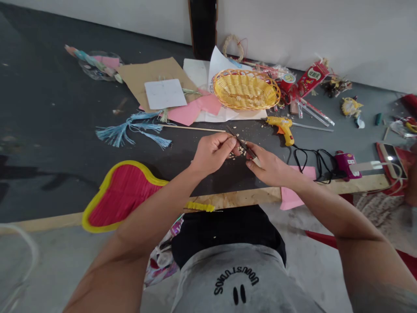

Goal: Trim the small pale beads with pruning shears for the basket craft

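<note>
My left hand (213,152) is closed on the right end of a thin pale stick (192,128), which stretches left to a blue tassel (120,130). In my right hand (265,164) is a dark, slim cutting tool (241,142), its blades pointing up and left across the fingertips of my left hand. Whether the blades touch the stick is hard to tell. Small pale chips (241,151) are scattered on the dark table (182,165) around and beneath my fingers.
A yellow glue gun (282,127) with a black cord lies right of my hands. Behind are a yellow woven basket (246,90), brown paper (133,82) and pink sheets (185,114). A red shape with yellow edging (122,195) overhangs the front edge at left.
</note>
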A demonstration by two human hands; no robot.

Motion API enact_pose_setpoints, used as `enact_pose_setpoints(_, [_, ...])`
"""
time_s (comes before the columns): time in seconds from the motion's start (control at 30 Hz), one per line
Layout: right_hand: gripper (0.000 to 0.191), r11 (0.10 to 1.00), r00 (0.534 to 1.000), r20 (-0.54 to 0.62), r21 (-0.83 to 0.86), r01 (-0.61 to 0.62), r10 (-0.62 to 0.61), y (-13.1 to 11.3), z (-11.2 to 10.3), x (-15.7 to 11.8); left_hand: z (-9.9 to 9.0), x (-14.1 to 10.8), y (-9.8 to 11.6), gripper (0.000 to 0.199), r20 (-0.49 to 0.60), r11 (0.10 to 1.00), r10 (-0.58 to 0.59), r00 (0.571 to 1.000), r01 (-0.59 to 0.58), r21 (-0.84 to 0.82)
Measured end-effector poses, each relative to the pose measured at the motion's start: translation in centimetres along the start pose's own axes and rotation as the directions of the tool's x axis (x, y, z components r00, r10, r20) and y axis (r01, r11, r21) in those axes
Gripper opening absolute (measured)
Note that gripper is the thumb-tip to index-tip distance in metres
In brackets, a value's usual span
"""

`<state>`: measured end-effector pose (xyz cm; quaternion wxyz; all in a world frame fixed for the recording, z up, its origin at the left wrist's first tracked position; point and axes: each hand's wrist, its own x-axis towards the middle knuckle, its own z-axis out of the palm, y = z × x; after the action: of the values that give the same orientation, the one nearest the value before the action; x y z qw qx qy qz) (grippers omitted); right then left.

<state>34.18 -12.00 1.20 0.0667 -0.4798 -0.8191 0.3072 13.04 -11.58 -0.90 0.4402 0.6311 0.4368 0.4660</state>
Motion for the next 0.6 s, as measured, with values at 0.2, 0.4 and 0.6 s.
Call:
enact_pose_setpoints(0.2, [0.06, 0.991, 0.999, -0.014, -0.126, -0.052, 0.05, 0.1, 0.5, 0.3, 0.3, 0.1, -0.7, 0.028, -0.012, 0.998, -0.06, 0.998, 0.06, -0.018])
enact_pose_setpoints(0.4, [0.059, 0.975, 0.993, 0.031, -0.197, -0.106, 0.114, -0.1, 0.2, 0.4, 0.5, 0.3, -1.3, 0.028, 0.022, 0.995, -0.097, 0.995, 0.098, -0.013])
enact_pose_setpoints(0.6, [0.062, 0.993, 0.999, -0.005, -0.107, -0.038, 0.038, 0.1, 0.1, 0.3, 0.3, 0.4, -1.1, 0.03, 0.026, 0.994, -0.059, 0.998, 0.062, -0.091])
